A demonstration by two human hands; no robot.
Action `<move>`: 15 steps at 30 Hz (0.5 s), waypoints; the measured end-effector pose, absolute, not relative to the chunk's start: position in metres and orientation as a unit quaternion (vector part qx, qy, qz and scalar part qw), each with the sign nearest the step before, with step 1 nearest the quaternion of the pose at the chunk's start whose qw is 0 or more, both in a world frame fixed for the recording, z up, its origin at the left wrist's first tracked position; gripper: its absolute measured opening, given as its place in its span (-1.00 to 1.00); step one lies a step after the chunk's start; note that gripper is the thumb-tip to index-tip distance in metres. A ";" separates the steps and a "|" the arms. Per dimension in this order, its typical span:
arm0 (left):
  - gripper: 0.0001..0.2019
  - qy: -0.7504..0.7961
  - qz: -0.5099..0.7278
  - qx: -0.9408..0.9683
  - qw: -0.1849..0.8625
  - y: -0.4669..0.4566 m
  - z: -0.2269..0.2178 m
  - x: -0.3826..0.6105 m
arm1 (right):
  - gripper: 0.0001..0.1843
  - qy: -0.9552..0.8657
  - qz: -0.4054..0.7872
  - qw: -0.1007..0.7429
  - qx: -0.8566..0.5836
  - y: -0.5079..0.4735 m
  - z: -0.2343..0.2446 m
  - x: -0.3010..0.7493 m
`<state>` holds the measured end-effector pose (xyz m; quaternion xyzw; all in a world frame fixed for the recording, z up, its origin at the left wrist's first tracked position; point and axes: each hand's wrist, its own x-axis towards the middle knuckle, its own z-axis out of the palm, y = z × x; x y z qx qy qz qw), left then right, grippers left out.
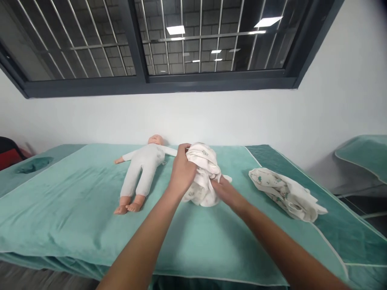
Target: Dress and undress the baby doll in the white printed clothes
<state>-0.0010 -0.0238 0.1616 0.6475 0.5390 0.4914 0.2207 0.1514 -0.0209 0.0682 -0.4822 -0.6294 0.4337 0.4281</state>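
Between my hands is a bunched white baby garment (203,167) with a small print; its exact kind is hard to make out in the folds. The fingers of my left hand (183,167) grip its upper left side. Lower on the right side, my right hand (225,189) is closed on the same cloth, its fingertips partly hidden in the folds. To the left of my hands a baby doll (144,163) in white clothing lies on its back, arms spread and feet toward me.
A green cover (75,209) lies over the bed. On its right side rests a folded white cloth (284,193) with a green print. A white wall and a barred window (217,78) stand behind. Something black and red (10,155) is at the far left.
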 end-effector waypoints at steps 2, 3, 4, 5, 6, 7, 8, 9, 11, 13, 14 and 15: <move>-0.59 0.489 0.514 0.645 0.284 -0.035 0.158 -0.006 | -0.43 -0.545 0.545 0.480 -0.419 -0.031 0.063 0.123; -0.57 0.465 0.510 0.658 0.300 -0.041 0.156 -0.010 | -0.41 -0.507 0.583 0.499 -0.391 -0.036 0.061 0.110; -0.54 0.447 0.501 0.678 0.299 -0.047 0.153 -0.015 | -0.39 -0.476 0.610 0.517 -0.368 -0.040 0.060 0.100; -0.50 0.437 0.491 0.698 0.282 -0.052 0.149 -0.021 | -0.37 -0.453 0.624 0.534 -0.348 -0.044 0.059 0.091; -0.45 0.439 0.482 0.715 0.255 -0.056 0.145 -0.028 | -0.36 -0.436 0.632 0.549 -0.331 -0.048 0.059 0.084; -0.40 0.450 0.473 0.723 0.226 -0.061 0.140 -0.036 | -0.35 -0.424 0.639 0.559 -0.316 -0.050 0.059 0.079; -0.33 0.468 0.464 0.723 0.205 -0.065 0.134 -0.043 | -0.34 -0.414 0.646 0.564 -0.304 -0.052 0.060 0.075; -0.25 0.485 0.454 0.720 0.199 -0.068 0.127 -0.050 | -0.33 -0.407 0.654 0.565 -0.295 -0.053 0.062 0.071; -0.11 0.507 0.438 0.708 0.224 -0.076 0.111 -0.061 | -0.29 -0.413 0.666 0.554 -0.282 -0.054 0.065 0.066; -0.05 0.525 0.451 0.679 0.245 -0.085 0.093 -0.069 | -0.25 -0.445 0.675 0.522 -0.271 -0.057 0.066 0.059; -0.08 0.540 0.471 0.654 0.242 -0.091 0.085 -0.073 | -0.25 -0.469 0.682 0.495 -0.266 -0.058 0.065 0.055; -0.14 0.557 0.493 0.625 0.236 -0.097 0.077 -0.078 | -0.29 -0.502 0.684 0.459 -0.263 -0.060 0.063 0.051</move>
